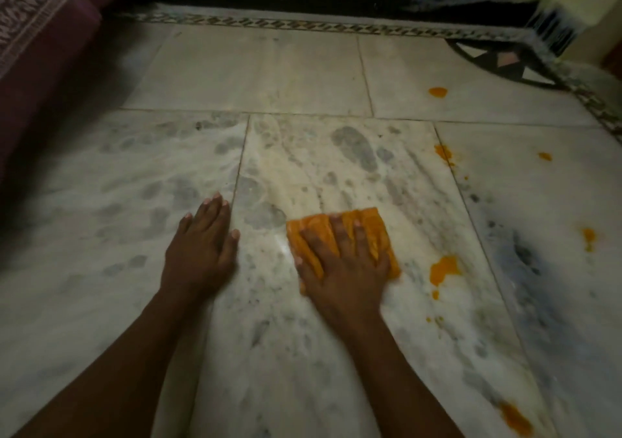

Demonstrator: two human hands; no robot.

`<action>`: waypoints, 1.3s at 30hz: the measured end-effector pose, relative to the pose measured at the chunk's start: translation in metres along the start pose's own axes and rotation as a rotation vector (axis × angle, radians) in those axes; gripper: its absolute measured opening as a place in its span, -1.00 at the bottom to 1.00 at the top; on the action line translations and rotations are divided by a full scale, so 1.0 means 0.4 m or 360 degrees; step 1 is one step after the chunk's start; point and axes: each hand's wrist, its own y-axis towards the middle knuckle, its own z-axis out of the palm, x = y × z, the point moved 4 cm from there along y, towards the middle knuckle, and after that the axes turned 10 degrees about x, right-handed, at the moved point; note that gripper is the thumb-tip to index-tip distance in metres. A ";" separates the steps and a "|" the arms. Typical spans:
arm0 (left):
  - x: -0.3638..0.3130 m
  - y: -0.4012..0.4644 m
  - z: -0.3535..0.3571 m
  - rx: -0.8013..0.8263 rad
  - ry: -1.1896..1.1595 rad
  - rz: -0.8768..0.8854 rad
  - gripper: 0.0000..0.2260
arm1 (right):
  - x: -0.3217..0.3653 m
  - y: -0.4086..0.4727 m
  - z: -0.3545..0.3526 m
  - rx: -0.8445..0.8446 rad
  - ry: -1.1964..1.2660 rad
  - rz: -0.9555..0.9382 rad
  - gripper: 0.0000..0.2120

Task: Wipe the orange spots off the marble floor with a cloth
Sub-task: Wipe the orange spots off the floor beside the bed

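Observation:
My right hand lies flat with spread fingers on a folded orange cloth, pressing it onto the white marble floor. My left hand rests flat on the floor to the left of the cloth, holding nothing. Several orange spots mark the floor on the right: a large one just right of the cloth, one farther away, one on a tile joint, one beyond it, one at the right, and one near the bottom right.
A maroon patterned fabric covers something at the upper left. A dark skirting and a patterned inlay border run along the far wall. A dark decorative inlay sits at the upper right corner.

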 end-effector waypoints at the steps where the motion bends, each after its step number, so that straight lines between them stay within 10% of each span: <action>1: -0.005 -0.012 0.001 0.0026 -0.0006 -0.0004 -0.33 | -0.026 -0.054 0.003 0.0009 -0.0025 0.0000 -0.50; 7: -0.069 -0.157 0.078 0.0136 0.0086 0.0025 -0.23 | -0.133 0.037 -0.014 0.0138 0.0092 0.0484 -0.44; 13: -0.134 -0.283 0.104 0.0132 0.0027 0.0015 -0.23 | -0.049 -0.202 -0.013 -0.0013 -0.0001 -0.0180 -0.51; 20: -0.179 -0.399 0.140 0.0168 0.0121 -0.0010 -0.27 | -0.116 -0.163 -0.037 0.0240 0.0167 0.0530 -0.44; 26: -0.184 -0.399 0.122 0.0182 0.0028 -0.0004 -0.25 | -0.018 -0.416 -0.039 0.0049 0.0175 -0.0130 -0.53; 33: -0.183 -0.413 0.125 0.0053 0.0058 0.0005 -0.29 | -0.107 -0.286 -0.052 0.0179 0.0148 0.0415 -0.44; 39: -0.231 -0.444 0.137 -0.0002 0.0026 -0.0247 -0.36 | -0.085 -0.266 -0.042 0.0164 0.0058 0.0180 -0.45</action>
